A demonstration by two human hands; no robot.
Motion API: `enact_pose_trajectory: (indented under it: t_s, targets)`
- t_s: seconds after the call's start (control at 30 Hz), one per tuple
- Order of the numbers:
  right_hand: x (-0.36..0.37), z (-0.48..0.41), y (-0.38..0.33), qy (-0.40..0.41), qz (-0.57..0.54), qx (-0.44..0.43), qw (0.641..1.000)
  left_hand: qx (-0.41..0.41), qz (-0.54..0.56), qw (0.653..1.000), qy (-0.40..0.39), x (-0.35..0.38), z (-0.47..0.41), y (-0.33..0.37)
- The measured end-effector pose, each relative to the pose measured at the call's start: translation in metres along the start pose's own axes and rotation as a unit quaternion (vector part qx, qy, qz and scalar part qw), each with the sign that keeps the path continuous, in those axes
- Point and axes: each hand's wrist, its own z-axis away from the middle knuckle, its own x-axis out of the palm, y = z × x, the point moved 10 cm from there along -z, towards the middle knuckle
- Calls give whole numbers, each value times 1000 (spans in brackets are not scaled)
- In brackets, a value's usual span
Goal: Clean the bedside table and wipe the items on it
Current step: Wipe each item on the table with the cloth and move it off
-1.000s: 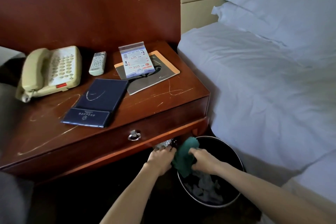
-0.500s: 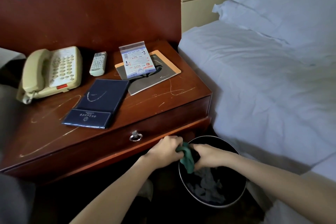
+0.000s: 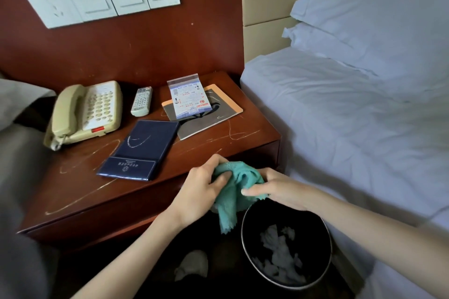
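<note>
left hand (image 3: 201, 189), right hand (image 3: 279, 189) both grasping teal cloth (image 3: 233, 182) | lifted from bin (image 3: 313, 228) to bedside table (image 3: 80, 177) edge

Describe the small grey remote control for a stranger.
Find the red-brown wooden bedside table. Near its back, between the cream corded telephone and upright printed card, lies the small grey remote control. Only it is a slim, button-covered bar.

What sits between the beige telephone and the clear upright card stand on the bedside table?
Only a slim whitish remote control, lying flat on the red-brown wooden tabletop, as the head view shows.
</note>
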Motion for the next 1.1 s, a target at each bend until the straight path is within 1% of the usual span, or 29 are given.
enact_pose_trajectory:
  t_s: [0.1,0.17,0.3,0.47,0.53,0.6,0.63,0.7,0.77,0.8,0.87,1.0,1.1]
  targets:
    - [-3,-4,-17,24,-88,-37,995,20,-22,999,43,-22,-1,12]
    - [-5,-6,-27,41,-136,-55,988,19,-25,997,65,-33,-3,16]
    - [0,-12,-42,49,-187,-79,978,10,-46,994,100,-50,-5,21]
    - [13,-26,-54,52,-170,-72,981,-12,-53,988,143,-74,-5,15]
    - [14,-33,-60,68,-172,-68,980,-37,6,990,139,-80,-3,6]
    - [13,-41,-65,91,-166,-65,980,-70,107,986,107,-78,0,-6]
    - [13,-44,-68,101,-163,-64,979,-82,137,983,89,-78,2,-10]
    - [14,-51,-74,115,-164,-64,978,-86,129,985,72,-81,6,-13]
    - [16,-57,-81,124,-159,-62,978,-84,96,988,88,-91,10,-16]
    - [18,-60,-85,122,-145,-61,980,-84,97,986,104,-97,11,-17]
    - [23,-66,-92,110,-110,-59,986,-81,136,980,124,-107,14,-19]
    - [25,-74,-111,100,-62,-71,991,-92,245,956,130,-120,15,-22]
    - [29,-77,-127,76,-39,-92,992,-82,276,948,139,-130,15,-19]
